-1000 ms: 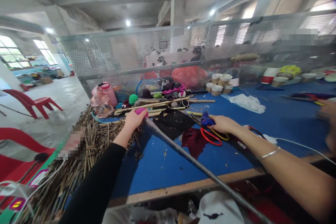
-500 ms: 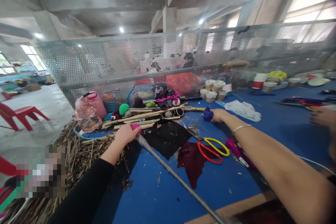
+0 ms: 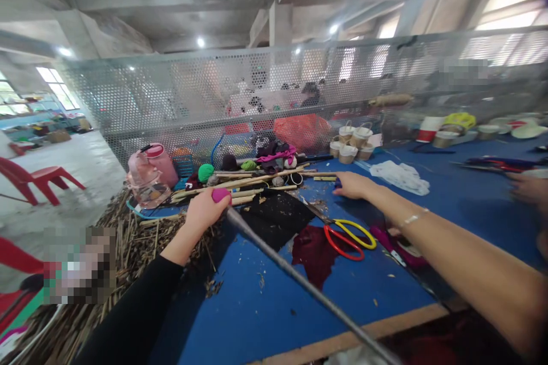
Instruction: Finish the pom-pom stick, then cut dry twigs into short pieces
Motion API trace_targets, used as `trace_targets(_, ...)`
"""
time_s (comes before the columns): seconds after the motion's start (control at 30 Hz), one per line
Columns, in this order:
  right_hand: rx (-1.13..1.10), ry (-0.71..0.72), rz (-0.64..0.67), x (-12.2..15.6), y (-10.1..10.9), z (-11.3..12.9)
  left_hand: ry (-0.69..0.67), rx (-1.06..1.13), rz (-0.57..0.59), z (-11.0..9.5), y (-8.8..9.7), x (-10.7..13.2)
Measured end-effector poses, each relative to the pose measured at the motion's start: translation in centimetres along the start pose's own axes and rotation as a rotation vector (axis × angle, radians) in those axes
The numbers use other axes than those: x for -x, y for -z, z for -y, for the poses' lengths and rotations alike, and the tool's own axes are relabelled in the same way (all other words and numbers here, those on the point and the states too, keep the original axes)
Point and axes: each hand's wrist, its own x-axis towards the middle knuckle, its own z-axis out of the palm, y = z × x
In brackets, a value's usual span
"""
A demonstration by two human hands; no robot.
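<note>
My left hand (image 3: 203,211) is closed round the top of a long grey stick (image 3: 291,271), just by its rounded pink end (image 3: 221,196). The stick slants down to the right, out of view at the bottom edge. Farther off, my right hand (image 3: 353,185) reaches over the blue table with its fingers closed. A bit of dark blue cloth (image 3: 338,183) shows at its fingertips, mostly covered by them. Thin pale sticks (image 3: 274,178) end near those fingers. Between my hands lie black cloth (image 3: 274,219), dark red cloth (image 3: 314,254) and scissors (image 3: 346,236) with red and yellow handles.
A purple-handled tool (image 3: 391,245) lies beneath my right forearm. Dry stalks (image 3: 128,251) heap up at the left, by a pink jug (image 3: 158,162). A perforated metal screen (image 3: 192,91) stands behind paper cups (image 3: 347,153) and a white plastic bag (image 3: 400,178). Another person's hand (image 3: 528,188) is at right.
The dark blue cloth, earlier plainly visible at my right fingertips, is now mostly hidden by them. My left hand keeps its hold on the stick. The view has shifted slightly.
</note>
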Motion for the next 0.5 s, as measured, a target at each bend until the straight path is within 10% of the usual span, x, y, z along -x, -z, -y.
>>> trace_targets(0.1, -0.184, 0.222, 0.052, 6.5, -1.4, 5.5, -0.030, 0.176, -0.204, -0.9, 2.6, 1.4)
trace_targets(0.17, -0.698, 0.388, 0.382, 12.0, -3.8, 8.7, -0.023, 0.265, -0.314, -1.6, 4.1, 2.9)
trace_targets(0.33, -1.291, -0.128, 0.901, 22.5, -8.2, 11.7, -0.083, 0.420, -0.439, -2.6, 5.3, 8.5)
trace_targets(0.5, -1.250, -0.169, 0.848, 27.6, -7.7, 10.8, -0.108, 0.730, -0.479, -1.7, 3.9, 13.6)
